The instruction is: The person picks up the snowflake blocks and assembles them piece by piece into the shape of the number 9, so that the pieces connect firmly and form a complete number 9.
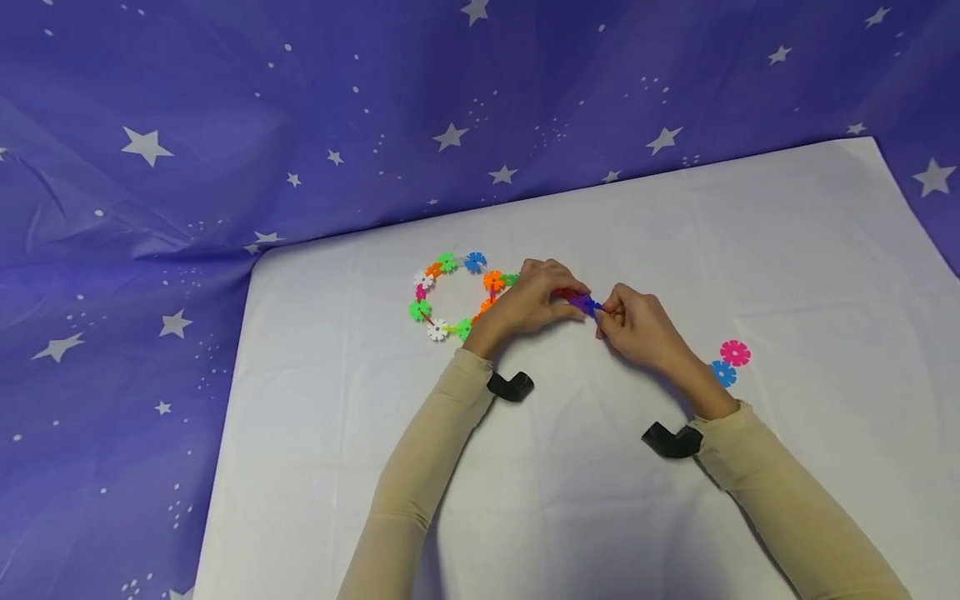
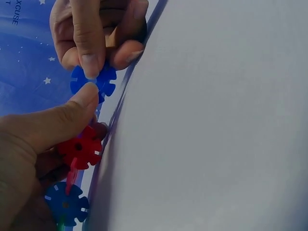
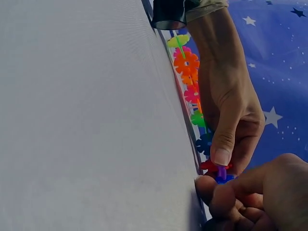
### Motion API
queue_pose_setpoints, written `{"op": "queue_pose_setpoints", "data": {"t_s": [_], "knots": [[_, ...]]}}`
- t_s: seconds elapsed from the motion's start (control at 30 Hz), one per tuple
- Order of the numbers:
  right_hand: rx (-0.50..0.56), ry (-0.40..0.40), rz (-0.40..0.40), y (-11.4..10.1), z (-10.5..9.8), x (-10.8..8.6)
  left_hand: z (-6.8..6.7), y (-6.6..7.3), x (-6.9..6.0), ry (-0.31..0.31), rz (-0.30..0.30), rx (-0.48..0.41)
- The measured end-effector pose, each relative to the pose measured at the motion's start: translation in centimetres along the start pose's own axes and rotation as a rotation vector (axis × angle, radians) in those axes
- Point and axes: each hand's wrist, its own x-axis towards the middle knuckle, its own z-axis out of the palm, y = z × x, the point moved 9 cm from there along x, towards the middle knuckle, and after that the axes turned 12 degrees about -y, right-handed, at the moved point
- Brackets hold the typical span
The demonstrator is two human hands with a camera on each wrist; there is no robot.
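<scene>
A chain of notched plastic snowflake discs forms a ring (image 1: 420,310) at the left and runs on under my left hand (image 1: 528,298). The left hand pinches the chain's free end at a purple disc (image 3: 221,172), close to a red disc (image 2: 81,150). My right hand (image 1: 637,327) pinches a blue disc (image 2: 77,85) between thumb and fingers, up against the purple one. The two hands' fingertips are nearly together. Whether the blue and purple slots are fully locked is hidden by the fingers. A darker blue disc (image 2: 67,208) hangs further along the chain.
A loose pink disc (image 1: 735,352) and a light blue disc (image 1: 723,373) lie beside the right forearm. Black curved pieces (image 1: 512,387) sit at both wrists. The white-covered table (image 1: 570,500) meets a purple star-patterned cloth (image 1: 390,108) behind.
</scene>
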Motion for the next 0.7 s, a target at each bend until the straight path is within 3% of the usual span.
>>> {"op": "queue_pose_setpoints", "data": {"t_s": [0.2, 0.37, 0.53, 0.7], "knots": [[-0.087, -0.055, 0.054, 0.2, -0.9, -0.4, 0.1, 0.2, 0.1, -0.031, -0.018, 0.046], [-0.169, -0.078, 0.065, 1.0, -4.3, -1.8, 0.1, 0.0, 0.1, -0.038, -0.024, 0.060], [-0.195, -0.108, 0.095, 2.8, -8.1, -4.8, 0.2, -0.1, -0.1, -0.034, -0.030, 0.057], [-0.243, -0.194, 0.152, 5.5, -10.1, -8.4, 0.3, 0.3, 0.1, -0.019, 0.009, 0.046]]}}
